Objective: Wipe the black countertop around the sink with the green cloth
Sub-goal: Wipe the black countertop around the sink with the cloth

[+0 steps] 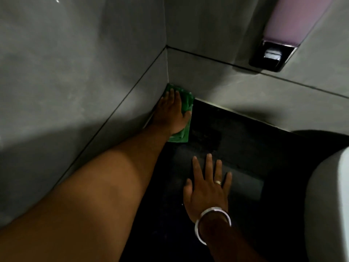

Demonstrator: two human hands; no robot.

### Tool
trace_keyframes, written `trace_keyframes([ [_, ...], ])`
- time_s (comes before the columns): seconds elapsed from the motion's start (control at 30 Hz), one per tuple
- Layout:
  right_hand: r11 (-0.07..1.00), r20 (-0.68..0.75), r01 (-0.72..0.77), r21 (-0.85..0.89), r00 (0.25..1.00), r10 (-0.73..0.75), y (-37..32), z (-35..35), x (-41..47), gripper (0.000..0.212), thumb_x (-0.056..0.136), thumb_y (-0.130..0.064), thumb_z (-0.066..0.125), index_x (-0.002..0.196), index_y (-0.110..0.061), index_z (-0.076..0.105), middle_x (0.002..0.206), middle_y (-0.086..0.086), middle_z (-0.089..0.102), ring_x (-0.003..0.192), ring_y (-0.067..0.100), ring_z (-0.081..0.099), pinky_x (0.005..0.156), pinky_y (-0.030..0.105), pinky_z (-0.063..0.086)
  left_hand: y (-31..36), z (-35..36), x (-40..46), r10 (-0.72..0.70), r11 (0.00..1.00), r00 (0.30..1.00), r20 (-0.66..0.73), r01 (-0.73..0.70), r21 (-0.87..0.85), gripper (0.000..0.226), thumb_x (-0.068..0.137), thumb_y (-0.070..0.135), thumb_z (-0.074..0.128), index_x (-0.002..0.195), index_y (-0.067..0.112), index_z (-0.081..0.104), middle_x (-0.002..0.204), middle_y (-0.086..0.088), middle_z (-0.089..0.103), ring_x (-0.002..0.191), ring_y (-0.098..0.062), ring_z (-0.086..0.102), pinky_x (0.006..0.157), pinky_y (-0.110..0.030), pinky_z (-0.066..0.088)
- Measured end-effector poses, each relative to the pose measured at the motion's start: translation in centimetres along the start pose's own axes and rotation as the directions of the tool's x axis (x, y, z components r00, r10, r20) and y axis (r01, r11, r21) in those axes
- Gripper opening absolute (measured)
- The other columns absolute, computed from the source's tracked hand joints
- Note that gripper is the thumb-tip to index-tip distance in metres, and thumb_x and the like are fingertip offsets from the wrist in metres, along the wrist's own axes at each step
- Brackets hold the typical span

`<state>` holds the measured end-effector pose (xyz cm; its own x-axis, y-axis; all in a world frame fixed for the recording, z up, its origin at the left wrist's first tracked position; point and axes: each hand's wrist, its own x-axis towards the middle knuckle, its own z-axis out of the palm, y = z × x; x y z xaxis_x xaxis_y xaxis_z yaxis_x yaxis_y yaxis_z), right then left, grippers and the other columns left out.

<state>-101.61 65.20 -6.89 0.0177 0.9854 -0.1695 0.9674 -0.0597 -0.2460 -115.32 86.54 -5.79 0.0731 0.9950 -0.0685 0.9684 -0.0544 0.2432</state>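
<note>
The green cloth (186, 100) lies pushed into the far corner of the black countertop (245, 140), where the two grey walls meet. My left hand (170, 112) presses flat on the cloth, thumb hooked over its right edge, and the arm reaches in from the lower left. Part of the cloth sticks out beyond the fingertips and below the wrist. Closer to me, my right hand (205, 190) rests palm down on the bare countertop with fingers spread and holds nothing. It wears a ring and a white bangle.
The white sink (328, 195) rises at the right edge of the counter. A pink-bodied soap dispenser (294, 25) with a dark base is mounted on the back wall, upper right. A grey tiled wall (66, 82) bounds the counter on the left.
</note>
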Motion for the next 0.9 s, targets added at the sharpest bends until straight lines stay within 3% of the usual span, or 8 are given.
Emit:
trace_keyframes([
  [0.17,1.000,-0.015,0.015,0.003,1.000,-0.015,0.6,-0.1,-0.2,0.070,0.083,-0.050,0.022,0.150,-0.038,0.005,0.162,0.002,-0.007,0.146,0.025,-0.014,0.115,0.057,-0.010,0.6,-0.4,1.0,-0.012,0.999,0.999,0.035,0.010,0.034,0.086,0.093,0.053,0.041,0.154,0.001,0.011,0.162,-0.024,0.008,0.150,-0.038,0.010,0.123,-0.046,0.008],
  [0.3,1.000,-0.022,0.007,-0.009,1.000,-0.007,0.0,0.0,-0.4,0.069,0.083,-0.050,0.025,0.150,-0.037,0.012,0.163,0.002,0.001,0.148,0.029,-0.004,0.116,0.057,-0.006,0.1,-1.3,-2.1,0.143,0.989,0.990,0.003,-0.144,0.031,0.078,0.088,0.049,0.051,0.149,0.004,0.031,0.157,-0.021,0.028,0.144,-0.036,0.027,0.120,-0.043,0.019],
  [0.4,1.000,-0.026,0.002,-0.025,1.000,-0.002,-0.1,-0.2,-0.4,0.069,0.083,-0.049,0.027,0.150,-0.036,0.016,0.163,0.003,0.006,0.148,0.029,0.000,0.116,0.057,-0.003,-0.9,0.0,-6.1,0.225,0.974,0.974,0.033,-0.225,-0.008,0.081,0.085,0.052,0.049,0.150,0.008,0.030,0.160,-0.017,0.026,0.146,-0.035,0.024,0.120,-0.046,0.019],
  [0.53,1.000,-0.036,-0.001,-0.022,0.999,0.000,0.0,0.0,-0.4,0.069,0.082,-0.049,0.029,0.149,-0.036,0.019,0.162,0.003,0.007,0.148,0.029,0.001,0.116,0.059,0.000,-1.4,0.6,-3.8,0.156,0.988,0.984,0.085,-0.157,0.008,0.087,0.089,0.056,0.045,0.155,0.010,0.012,0.165,-0.015,0.007,0.152,-0.032,0.006,0.122,-0.046,0.006],
  [0.63,1.000,-0.033,0.002,-0.014,0.999,-0.002,0.2,0.5,-0.3,0.069,0.083,-0.050,0.026,0.149,-0.038,0.014,0.163,0.002,0.002,0.148,0.028,-0.003,0.116,0.058,-0.004,-0.7,0.2,-0.3,0.091,0.993,0.993,0.079,-0.096,0.069,0.091,0.089,0.061,0.043,0.156,0.010,0.008,0.164,-0.018,0.005,0.151,-0.035,0.005,0.123,-0.047,0.004],
  [0.77,1.000,-0.053,0.012,-0.011,0.999,-0.013,0.2,0.2,-0.1,0.070,0.081,-0.052,0.025,0.149,-0.037,0.017,0.163,0.002,0.005,0.148,0.028,-0.002,0.115,0.057,-0.006,-1.3,-1.5,0.0,0.089,0.995,0.993,0.077,-0.093,0.044,0.091,0.085,0.065,0.049,0.154,0.013,0.022,0.163,-0.016,0.017,0.149,-0.035,0.015,0.123,-0.044,0.012],
  [0.9,1.000,-0.032,0.021,-0.008,0.999,-0.021,0.2,-0.5,0.0,0.069,0.083,-0.049,0.030,0.150,-0.035,0.017,0.163,0.004,0.005,0.148,0.030,0.000,0.116,0.058,-0.004,-4.2,-2.6,-10.1,0.185,0.982,0.982,0.050,-0.186,0.034,0.082,0.086,0.055,0.055,0.149,0.007,0.035,0.158,-0.019,0.029,0.146,-0.037,0.026,0.120,-0.044,0.020],
])
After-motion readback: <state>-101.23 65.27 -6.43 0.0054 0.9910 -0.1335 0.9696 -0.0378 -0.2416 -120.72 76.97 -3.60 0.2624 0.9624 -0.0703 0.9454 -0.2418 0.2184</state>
